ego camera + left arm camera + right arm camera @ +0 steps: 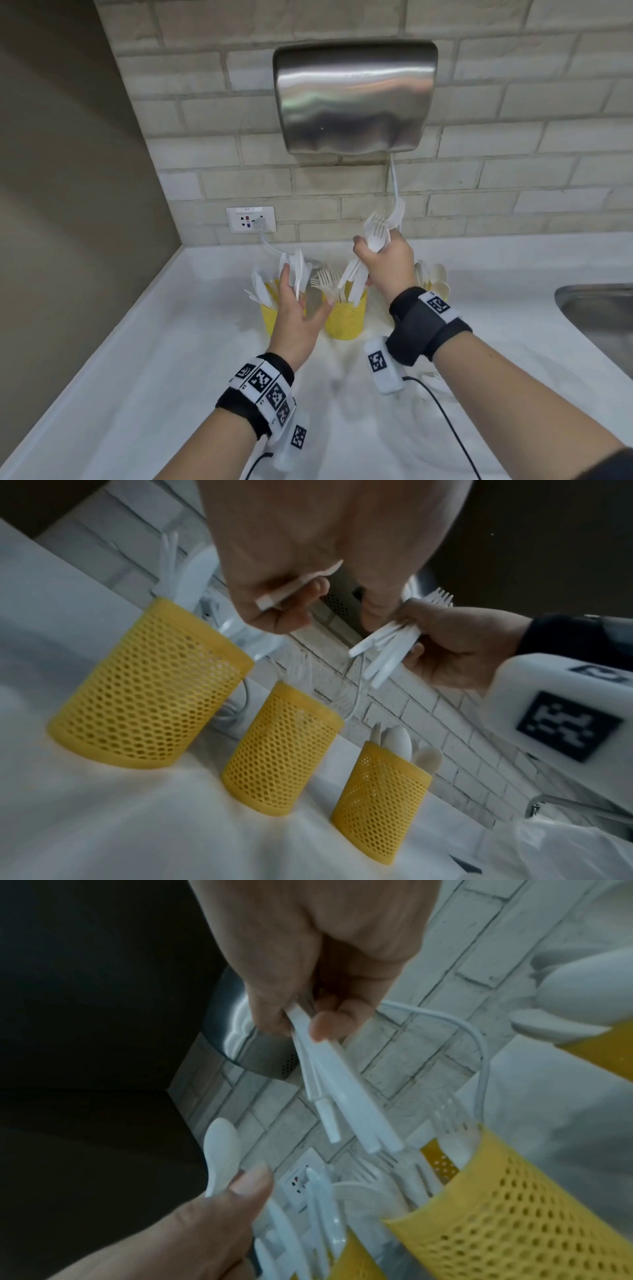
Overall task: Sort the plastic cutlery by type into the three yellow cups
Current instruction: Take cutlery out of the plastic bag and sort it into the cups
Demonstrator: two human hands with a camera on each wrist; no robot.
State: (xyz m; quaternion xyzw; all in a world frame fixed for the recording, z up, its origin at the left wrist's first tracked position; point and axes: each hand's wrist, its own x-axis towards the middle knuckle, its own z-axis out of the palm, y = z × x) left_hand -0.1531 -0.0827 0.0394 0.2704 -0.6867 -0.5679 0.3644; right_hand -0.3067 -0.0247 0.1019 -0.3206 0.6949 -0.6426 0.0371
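Three yellow mesh cups stand in a row by the back wall: left cup (269,317) (150,685) with knives, middle cup (346,320) (281,750) (496,1204) with forks, right cup (380,804) with spoons (397,739), mostly hidden behind my right wrist in the head view. My left hand (294,294) (291,601) pinches white knives (298,272) above the left cup. My right hand (380,260) (308,1015) grips a bunch of white forks (378,231), tines up, their handles (329,1091) hanging over the middle cup.
A steel hand dryer (352,99) hangs on the brick wall above the cups. Its white cable runs to a socket (250,219). A steel sink (596,308) lies at the right edge of the white counter (154,359). A brown wall closes the left side.
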